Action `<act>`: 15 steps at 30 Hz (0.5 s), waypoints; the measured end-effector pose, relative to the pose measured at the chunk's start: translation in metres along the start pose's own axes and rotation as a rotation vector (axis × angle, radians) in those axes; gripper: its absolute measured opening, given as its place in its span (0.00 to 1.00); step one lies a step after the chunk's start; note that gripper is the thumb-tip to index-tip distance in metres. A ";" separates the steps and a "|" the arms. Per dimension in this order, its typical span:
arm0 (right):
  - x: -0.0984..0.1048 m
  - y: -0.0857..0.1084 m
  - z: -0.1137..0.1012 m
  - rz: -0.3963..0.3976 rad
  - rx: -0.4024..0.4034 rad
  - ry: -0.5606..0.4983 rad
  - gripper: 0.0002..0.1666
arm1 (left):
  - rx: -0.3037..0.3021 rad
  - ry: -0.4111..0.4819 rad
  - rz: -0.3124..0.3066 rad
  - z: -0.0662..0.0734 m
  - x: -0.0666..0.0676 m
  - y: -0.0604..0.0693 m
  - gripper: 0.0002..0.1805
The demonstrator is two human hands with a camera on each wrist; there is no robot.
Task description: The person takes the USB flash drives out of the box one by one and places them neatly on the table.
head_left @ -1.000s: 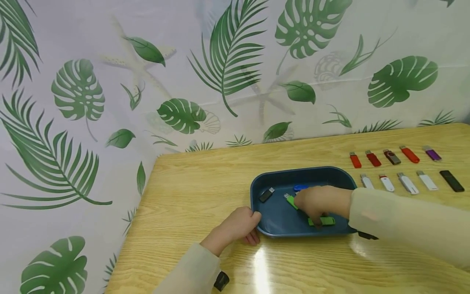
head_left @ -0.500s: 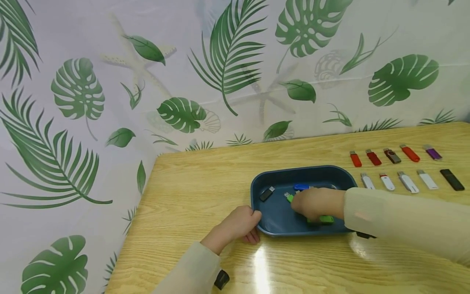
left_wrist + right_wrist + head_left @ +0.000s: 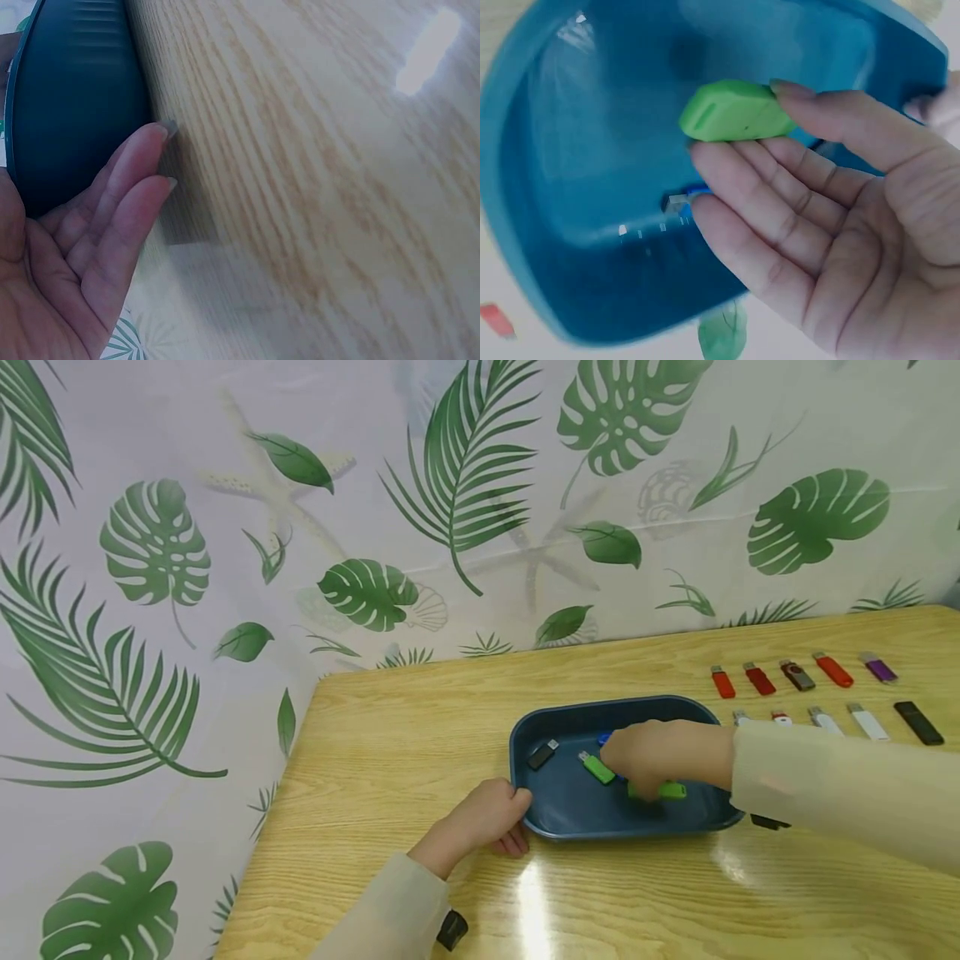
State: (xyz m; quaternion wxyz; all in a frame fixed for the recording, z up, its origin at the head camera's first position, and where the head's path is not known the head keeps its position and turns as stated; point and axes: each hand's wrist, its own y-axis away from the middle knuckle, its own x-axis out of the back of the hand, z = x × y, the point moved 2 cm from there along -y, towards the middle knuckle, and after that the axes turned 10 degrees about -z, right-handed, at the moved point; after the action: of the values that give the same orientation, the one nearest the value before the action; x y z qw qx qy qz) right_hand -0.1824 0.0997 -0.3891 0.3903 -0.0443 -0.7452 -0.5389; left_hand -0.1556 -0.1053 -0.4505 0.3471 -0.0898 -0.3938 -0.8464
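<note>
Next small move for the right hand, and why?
Probably lift the green USB stick straight up, clear of the tray: the right hand already pinches it, the left hand grips the tray's near-left corner, and other sticks lie in rows beside the tray.

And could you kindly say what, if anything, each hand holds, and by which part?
Right hand: a green USB stick, by its body, between thumb and fingers. Left hand: the blue tray, by its near left corner.

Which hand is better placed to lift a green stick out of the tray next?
Likely the right hand: it pinches a green stick inside the tray, while the left hand holds the tray's left end.
</note>
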 end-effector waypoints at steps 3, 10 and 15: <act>0.001 0.014 0.007 0.045 0.015 0.023 0.12 | -0.006 -0.001 -0.002 0.001 -0.001 0.000 0.24; -0.006 0.043 0.027 0.121 0.035 -0.025 0.15 | -0.008 0.008 0.001 0.000 -0.003 0.000 0.23; -0.015 0.060 0.045 0.190 0.039 -0.088 0.22 | -0.001 0.004 0.000 -0.001 -0.003 -0.001 0.23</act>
State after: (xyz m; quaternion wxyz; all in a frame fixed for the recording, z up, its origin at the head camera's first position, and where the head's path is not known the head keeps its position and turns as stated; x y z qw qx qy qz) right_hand -0.1668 0.1674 -0.3577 0.4071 -0.1308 -0.7644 -0.4826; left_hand -0.1533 -0.1041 -0.4530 0.3479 -0.0884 -0.3925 -0.8468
